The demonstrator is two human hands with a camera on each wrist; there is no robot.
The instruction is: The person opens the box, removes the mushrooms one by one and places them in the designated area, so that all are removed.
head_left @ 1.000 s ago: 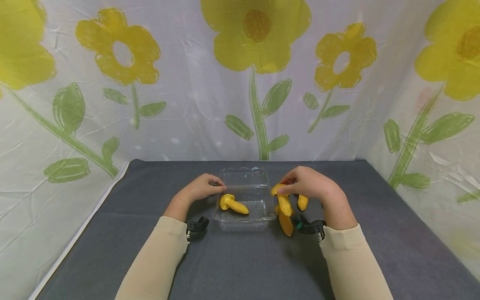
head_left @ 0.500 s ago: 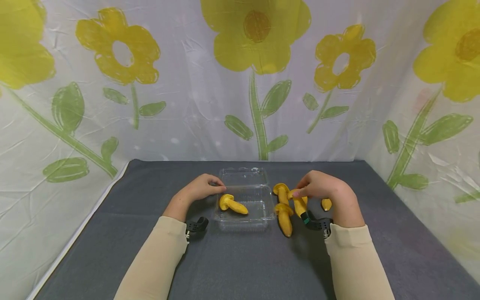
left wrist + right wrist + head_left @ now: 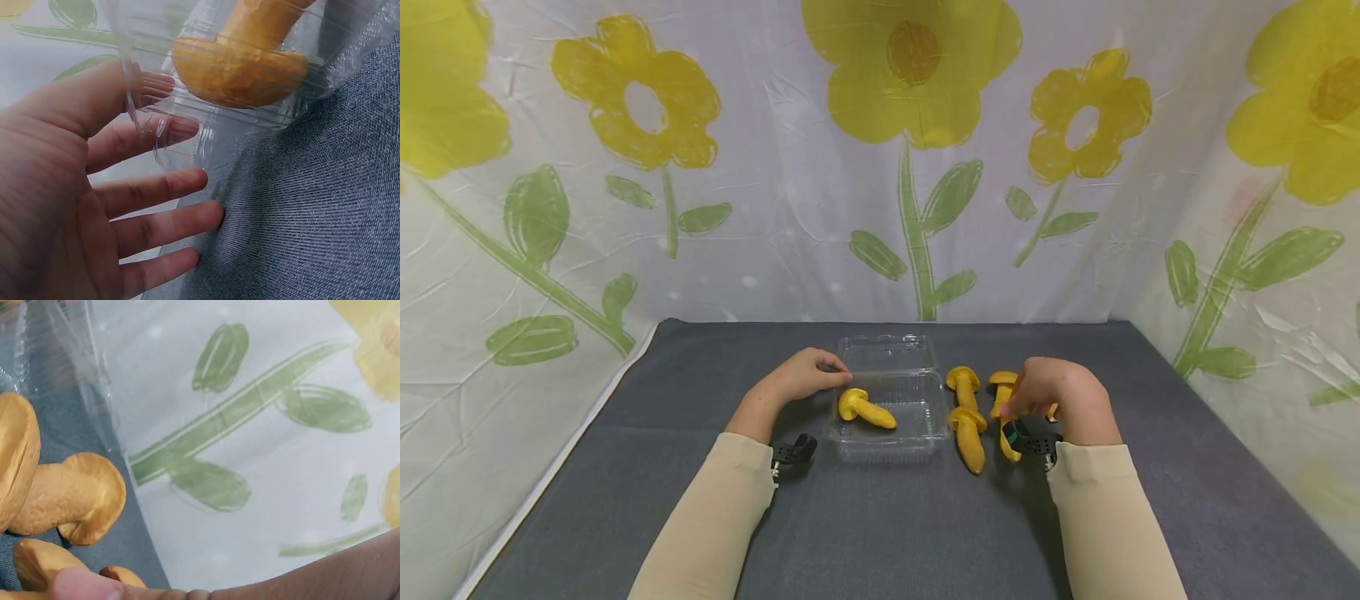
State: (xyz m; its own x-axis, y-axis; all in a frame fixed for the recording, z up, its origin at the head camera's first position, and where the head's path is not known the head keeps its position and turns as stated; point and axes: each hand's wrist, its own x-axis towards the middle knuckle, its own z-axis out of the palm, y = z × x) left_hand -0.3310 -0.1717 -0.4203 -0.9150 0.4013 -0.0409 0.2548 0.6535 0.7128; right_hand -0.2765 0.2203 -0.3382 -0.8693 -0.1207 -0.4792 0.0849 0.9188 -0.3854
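Observation:
A clear plastic clamshell container stands with its lid laid back behind it. Inside lies one yellow mushroom, its cap toward the left. My left hand pinches the container's left rim between thumb and index finger, the other fingers spread in the left wrist view. Right of the container, my right hand is low over the cloth with its thumb on a yellow mushroom. Its other fingers are hidden. Just behind that mushroom lies another, with its cap pointing away from me.
Two yellow mushrooms lie end to end beside the container's right wall, one mushroom behind the other mushroom. Part of a further mushroom shows behind my right hand. Dark cloth covers the table; a flower-printed curtain hangs behind.
My right hand first left a mushroom beside the container, then moved right and brought another down in front of a lying mushroom. My left hand and the container have kept still.

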